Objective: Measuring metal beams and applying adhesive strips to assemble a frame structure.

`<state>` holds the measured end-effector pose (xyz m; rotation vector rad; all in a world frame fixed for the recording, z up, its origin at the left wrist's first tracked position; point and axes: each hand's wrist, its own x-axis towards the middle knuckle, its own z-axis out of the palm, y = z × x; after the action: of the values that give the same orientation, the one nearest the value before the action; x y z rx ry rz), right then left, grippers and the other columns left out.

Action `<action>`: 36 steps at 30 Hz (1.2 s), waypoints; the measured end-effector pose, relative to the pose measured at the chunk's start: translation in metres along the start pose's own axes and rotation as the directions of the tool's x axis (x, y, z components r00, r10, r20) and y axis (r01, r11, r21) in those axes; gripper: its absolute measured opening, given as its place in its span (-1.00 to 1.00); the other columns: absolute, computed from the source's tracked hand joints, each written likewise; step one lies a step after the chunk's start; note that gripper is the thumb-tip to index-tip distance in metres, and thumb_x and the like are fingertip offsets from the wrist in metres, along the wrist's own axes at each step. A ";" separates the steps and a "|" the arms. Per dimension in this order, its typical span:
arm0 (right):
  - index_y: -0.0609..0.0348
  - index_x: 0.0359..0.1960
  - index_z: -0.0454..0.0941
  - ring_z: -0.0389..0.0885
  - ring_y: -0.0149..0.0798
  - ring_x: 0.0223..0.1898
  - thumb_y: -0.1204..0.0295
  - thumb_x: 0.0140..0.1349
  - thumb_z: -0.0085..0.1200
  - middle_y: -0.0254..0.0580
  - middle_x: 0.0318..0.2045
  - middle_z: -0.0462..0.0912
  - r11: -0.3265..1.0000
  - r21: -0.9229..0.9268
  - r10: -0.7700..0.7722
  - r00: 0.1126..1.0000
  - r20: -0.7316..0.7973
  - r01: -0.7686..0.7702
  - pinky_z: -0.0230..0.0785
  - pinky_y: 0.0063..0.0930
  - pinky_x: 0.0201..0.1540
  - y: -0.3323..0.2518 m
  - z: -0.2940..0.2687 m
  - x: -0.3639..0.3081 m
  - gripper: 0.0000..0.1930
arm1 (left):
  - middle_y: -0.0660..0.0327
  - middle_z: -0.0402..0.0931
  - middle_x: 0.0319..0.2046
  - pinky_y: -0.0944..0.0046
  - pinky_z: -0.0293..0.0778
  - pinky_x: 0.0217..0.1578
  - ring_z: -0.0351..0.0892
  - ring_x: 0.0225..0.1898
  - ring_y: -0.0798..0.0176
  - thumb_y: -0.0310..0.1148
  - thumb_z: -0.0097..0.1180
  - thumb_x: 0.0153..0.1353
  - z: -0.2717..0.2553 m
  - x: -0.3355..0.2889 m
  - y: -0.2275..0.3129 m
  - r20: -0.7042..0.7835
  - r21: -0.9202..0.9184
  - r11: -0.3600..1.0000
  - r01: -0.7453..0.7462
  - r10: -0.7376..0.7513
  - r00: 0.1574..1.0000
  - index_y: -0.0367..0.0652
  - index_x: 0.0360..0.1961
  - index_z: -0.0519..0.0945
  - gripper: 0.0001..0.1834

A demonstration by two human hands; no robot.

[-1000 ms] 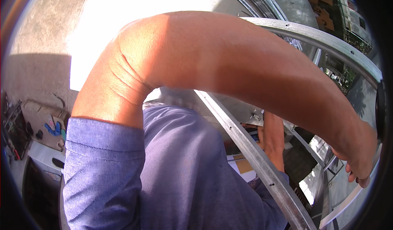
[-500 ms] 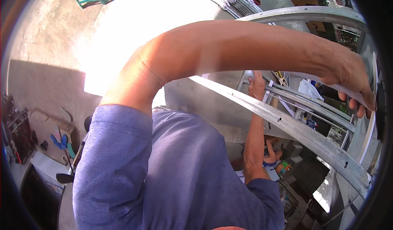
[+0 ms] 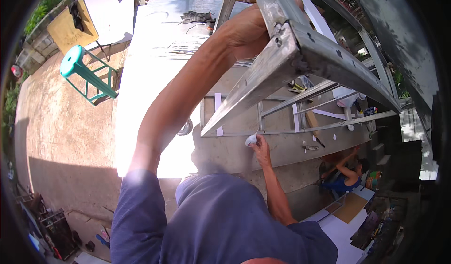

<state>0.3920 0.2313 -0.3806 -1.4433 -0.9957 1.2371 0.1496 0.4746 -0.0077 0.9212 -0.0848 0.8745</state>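
My left arm reaches up across the view, and my left hand is closed around a bar of a welded grey metal frame. Most of its fingers are hidden behind the bar; a fingertip shows on the far side. The frame's bolted or drilled corner juts toward me. Lower down, my right hand pinches a small white roll, perhaps tape, over the near edge of the work table. A flat metal frame with crossbars lies on the table just beyond it, with a white strip across it.
Dark gloves and thin metal rods lie at the table's far side. Pliers rest near its right edge. A green stool stands at left. Another person is low down at the right.
The view has swung, bringing the table and stool into sight. My left hand, earlier at the far right beside a white strip, now grips the metal bar at upper middle. The roll stays in my right hand.
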 end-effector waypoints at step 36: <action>0.12 0.03 0.49 0.55 -0.03 0.04 0.52 0.11 0.22 -0.03 -0.07 0.59 0.863 -0.495 -0.179 0.977 -0.117 0.098 0.34 -0.25 0.10 0.009 0.002 -0.027 -0.60 | -0.07 0.55 -0.10 0.00 0.26 0.18 0.46 0.06 -0.02 -0.01 0.24 0.14 -0.068 0.006 0.004 0.264 0.020 0.999 0.028 -0.032 0.964 -0.39 0.09 0.52 -0.33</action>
<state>0.3858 0.2033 -0.3833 -1.7867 -1.3382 0.7742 0.1313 0.5282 -0.0454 1.0483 -0.2939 0.7205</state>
